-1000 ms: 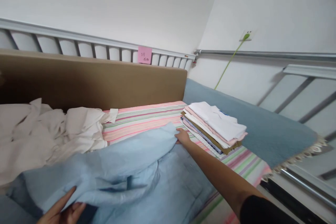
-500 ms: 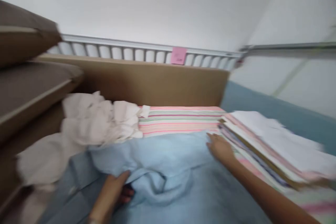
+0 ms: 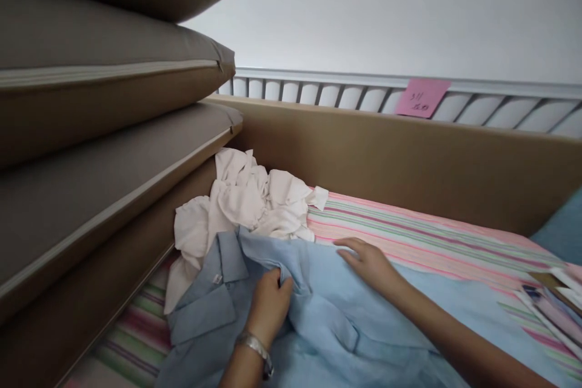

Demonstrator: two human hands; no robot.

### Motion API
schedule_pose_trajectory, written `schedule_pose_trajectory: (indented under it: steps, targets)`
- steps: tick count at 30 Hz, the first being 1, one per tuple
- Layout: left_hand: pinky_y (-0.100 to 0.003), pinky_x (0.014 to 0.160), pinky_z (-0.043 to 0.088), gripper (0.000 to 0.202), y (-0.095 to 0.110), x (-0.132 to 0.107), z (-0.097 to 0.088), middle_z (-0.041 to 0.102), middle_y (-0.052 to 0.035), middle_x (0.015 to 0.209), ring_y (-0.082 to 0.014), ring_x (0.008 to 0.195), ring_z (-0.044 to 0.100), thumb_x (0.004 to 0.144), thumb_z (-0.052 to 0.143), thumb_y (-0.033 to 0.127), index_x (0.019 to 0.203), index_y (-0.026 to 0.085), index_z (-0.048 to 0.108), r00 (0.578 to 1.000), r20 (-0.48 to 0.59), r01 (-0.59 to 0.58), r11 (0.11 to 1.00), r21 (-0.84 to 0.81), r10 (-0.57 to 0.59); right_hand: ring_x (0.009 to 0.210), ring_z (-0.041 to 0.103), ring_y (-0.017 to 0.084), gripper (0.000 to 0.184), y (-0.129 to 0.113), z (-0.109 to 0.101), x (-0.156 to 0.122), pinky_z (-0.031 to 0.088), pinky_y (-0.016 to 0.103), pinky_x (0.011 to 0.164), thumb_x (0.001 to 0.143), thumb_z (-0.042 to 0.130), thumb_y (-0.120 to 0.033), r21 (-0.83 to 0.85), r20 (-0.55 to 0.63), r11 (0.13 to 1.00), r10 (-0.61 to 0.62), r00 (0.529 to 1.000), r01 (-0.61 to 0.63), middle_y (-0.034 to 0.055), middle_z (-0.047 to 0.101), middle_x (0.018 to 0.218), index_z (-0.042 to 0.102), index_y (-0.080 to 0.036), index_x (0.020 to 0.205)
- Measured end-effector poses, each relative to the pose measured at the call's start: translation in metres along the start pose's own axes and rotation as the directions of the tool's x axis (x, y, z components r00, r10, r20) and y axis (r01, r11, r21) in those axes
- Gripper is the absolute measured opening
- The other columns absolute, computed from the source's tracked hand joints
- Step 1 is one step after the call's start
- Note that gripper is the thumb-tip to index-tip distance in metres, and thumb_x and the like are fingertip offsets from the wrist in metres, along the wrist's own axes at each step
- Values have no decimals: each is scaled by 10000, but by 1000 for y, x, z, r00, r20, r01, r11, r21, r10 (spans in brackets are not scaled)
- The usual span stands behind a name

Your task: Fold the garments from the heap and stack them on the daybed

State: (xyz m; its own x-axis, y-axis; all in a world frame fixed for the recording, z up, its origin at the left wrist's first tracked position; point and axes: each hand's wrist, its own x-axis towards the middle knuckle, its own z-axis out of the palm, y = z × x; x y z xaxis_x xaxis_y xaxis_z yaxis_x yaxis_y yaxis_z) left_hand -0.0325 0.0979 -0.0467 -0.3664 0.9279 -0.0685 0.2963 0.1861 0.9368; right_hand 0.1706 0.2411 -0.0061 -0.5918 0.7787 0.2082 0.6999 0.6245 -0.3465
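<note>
A light blue shirt lies spread and partly rumpled across the striped sheet, its collar and a small white tag toward the left. My left hand, with a silver bracelet on the wrist, pinches a fold of the shirt near the collar between thumb and fingers. To its right, my right hand rests at the shirt's far edge with fingers apart, touching the cloth but not gripping it. Behind the collar, a crumpled cream garment sits in the corner, partly overlapped by the shirt.
Thick brown cushions are stacked along the left. A brown padded board runs along the back, below a white slatted rail with a pink note. Folded clothes lie at the right on the striped sheet.
My view has turned left, so the cushions fill more of it and the folded pile sits at the right edge. My left hand now pinches a fold; my right hand has shifted left along the shirt.
</note>
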Motion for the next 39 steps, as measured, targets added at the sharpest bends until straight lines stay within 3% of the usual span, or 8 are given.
schedule_pose_trajectory:
  steps: [4, 9, 14, 18, 28, 34, 37, 39]
  targets:
    - [-268, 664, 362, 212, 0, 0, -3, 666, -66, 816, -179, 768, 570, 754, 439, 258, 763, 151, 623, 999, 43, 21, 993, 116, -26, 998, 591, 199, 355, -101, 33, 68, 427, 309, 888, 831, 425, -378, 94, 90, 987, -139, 986, 131, 69, 666, 1060, 663, -186, 1010]
    - [-283, 624, 331, 209, 5, -5, -7, 662, -99, 804, -187, 735, 577, 759, 437, 256, 778, 147, 614, 996, 43, 72, 973, 220, -83, 885, 614, 237, 443, -156, 76, 106, 429, 290, 693, 709, 572, -546, -74, 268, 984, -134, 954, 159, 74, 686, 990, 679, -209, 976]
    - [-300, 621, 335, 233, 14, -15, -13, 671, -113, 848, -212, 786, 596, 769, 436, 283, 799, 157, 631, 994, 58, 72, 967, 246, -88, 741, 598, 168, 220, -163, 83, 115, 340, 238, 588, 797, 497, -309, -80, 241, 960, -243, 940, 269, 50, 691, 809, 682, -190, 781]
    - [-306, 676, 374, 269, 15, -16, -16, 669, -133, 934, -226, 869, 606, 798, 413, 286, 863, 145, 633, 994, 25, 98, 954, 285, -110, 681, 571, 137, 243, -156, 84, 128, 322, 219, 572, 834, 475, -332, 62, 184, 958, -288, 940, 281, 13, 664, 724, 648, -183, 750]
    - [-302, 653, 423, 246, 7, -10, -27, 695, -124, 884, -239, 852, 648, 816, 429, 275, 848, 160, 645, 976, -73, 214, 860, 463, -203, 849, 614, 194, 281, -164, 127, 134, 410, 280, 746, 879, 461, -408, -177, 62, 928, -321, 945, 327, 77, 683, 893, 617, -187, 953]
    - [-341, 725, 472, 305, 12, -8, -34, 660, -156, 943, -257, 876, 632, 826, 460, 317, 1028, 107, 553, 970, -233, 182, 843, 506, -69, 1146, 506, 190, 425, -110, 86, 78, 390, 359, 973, 909, 364, -428, 11, -180, 960, -275, 945, 281, 75, 574, 1230, 490, -213, 1253]
    - [-383, 909, 432, 421, 7, 0, -35, 555, -196, 1163, -266, 1093, 525, 839, 433, 274, 1201, 59, 434, 871, -405, -26, 848, 529, 280, 1224, 445, 199, 426, -43, 61, 20, 331, 411, 1040, 906, 362, -417, -34, -160, 992, -125, 979, 121, 70, 532, 1291, 500, -222, 1258]
    - [-401, 997, 376, 439, -1, 7, -32, 497, -186, 1251, -260, 1188, 444, 852, 397, 273, 1241, 70, 406, 802, -394, -183, 813, 553, 449, 1255, 413, 213, 439, 5, 45, -21, 301, 442, 1057, 904, 350, -408, -90, -120, 992, 75, 990, -86, 82, 515, 1308, 505, -207, 1261]
